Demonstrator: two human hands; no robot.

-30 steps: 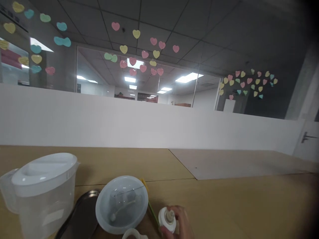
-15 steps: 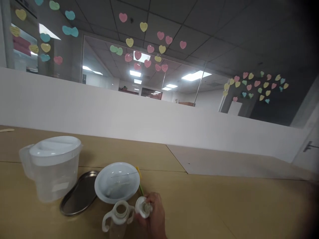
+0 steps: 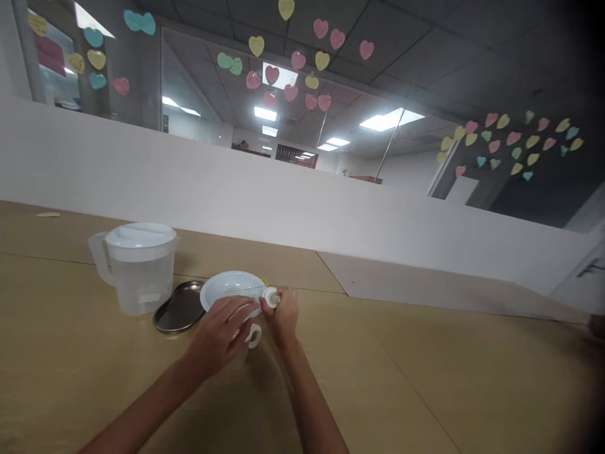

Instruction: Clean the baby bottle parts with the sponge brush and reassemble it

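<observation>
My right hand is closed around a white bottle cap with a clear nipple, to the right of the white bowl. Over the bottle reaches my left hand, its fingers spread and slightly curved. That hand hides most of the bottle's top, and contact between them cannot be made out. One white handle of the bottle shows to the right of the fingers. A thin rod lies across the bowl.
A lidded clear pitcher stands at the left. Beside it lies a dark metal kidney-shaped tray. Farther back is a flat wooden stick. Behind the table runs a white wall under glass panes with heart-shaped notes.
My left hand has come into view over the bottle. My right hand still grips the cap, now higher in the picture. The whole view has shifted, and the tabletop objects look smaller.
</observation>
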